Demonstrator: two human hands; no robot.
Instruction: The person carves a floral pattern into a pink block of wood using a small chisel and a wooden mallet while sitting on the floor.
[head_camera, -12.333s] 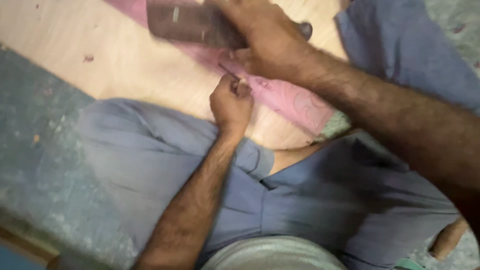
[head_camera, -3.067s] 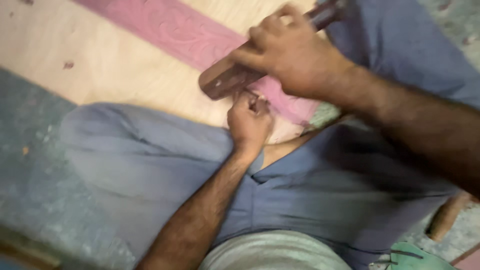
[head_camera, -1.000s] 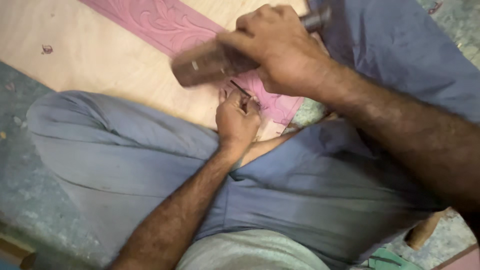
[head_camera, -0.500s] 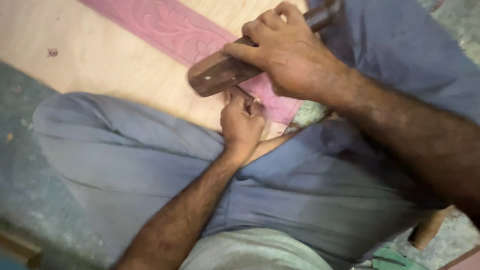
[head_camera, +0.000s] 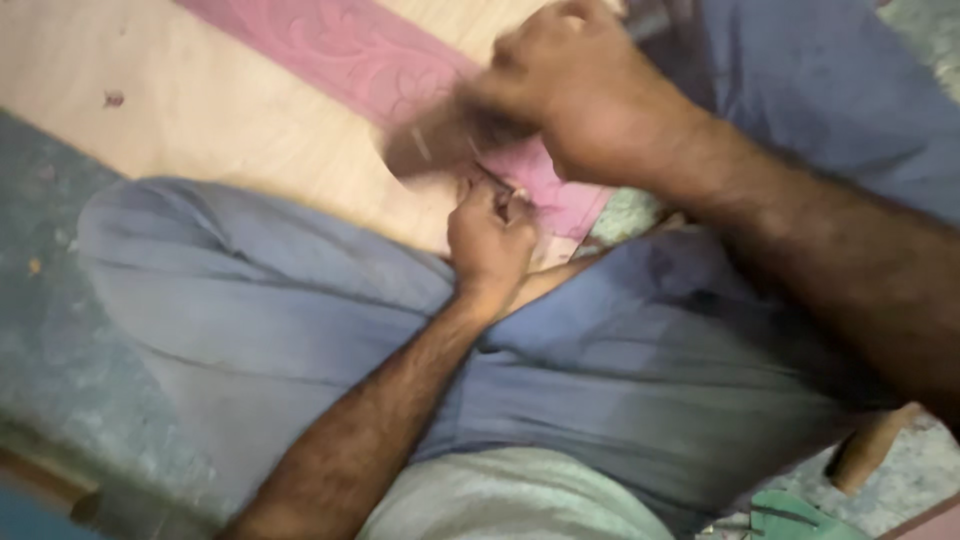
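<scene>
**Mallet over a thin tool on the pink carved strip**

We see a wide pale wooden board (head_camera: 200, 130) filling the far left of the scene, lying on a grey-green floor (head_camera: 40, 290). Across the near part sit our legs in blue-grey trousers (head_camera: 260, 310), one knee to the left, the other rising at the far right. A pink carved strip (head_camera: 350, 50) runs along the board from the far left down toward the middle, ending just right of our hands.

Our right hand (head_camera: 590, 100) is wrapped closed around a dark wooden mallet (head_camera: 440, 145), which is blurred; its head hangs just above and left of the other hand. Our left hand (head_camera: 490, 240) rests at the near edge of the board, fingers pinched narrowly on a thin dark tool (head_camera: 492, 177) whose tip meets the pink strip directly under the mallet head. A wooden handle (head_camera: 870, 450) and a green object (head_camera: 800, 515) lie at the near right.
</scene>
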